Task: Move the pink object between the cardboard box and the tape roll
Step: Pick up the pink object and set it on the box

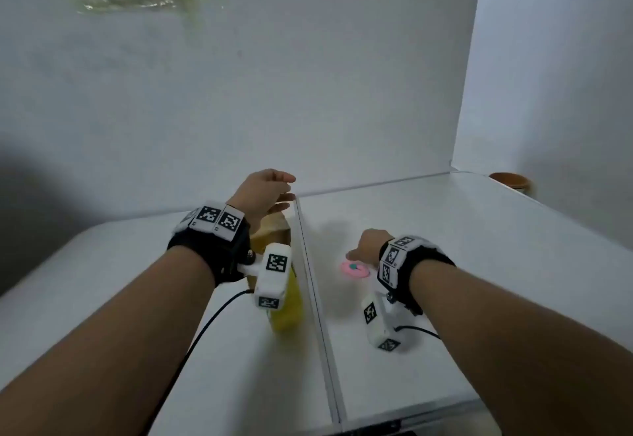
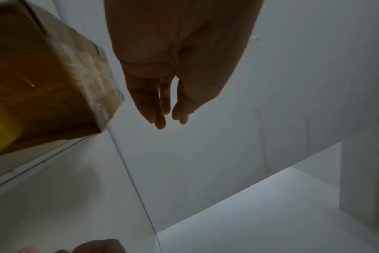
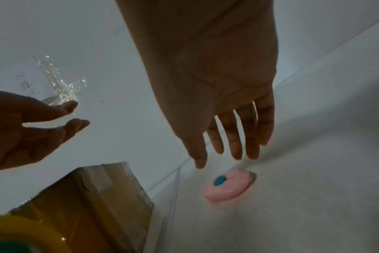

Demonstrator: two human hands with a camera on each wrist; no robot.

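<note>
- Pink object lies flat on the white worktop, right of the seam, apart from the cardboard box and tape roll.
- Your right hand hovers over it, fingers spread straight, holding nothing.
- Your left hand floats above the box, fingers relaxed, empty.

The head camera looks down and forward from high up, over both arms, at the white bench and the wall behind. The left wrist camera sits close under the left hand, beside the cardboard box. The right wrist camera sits close under the right hand. All three show the box.
</note>
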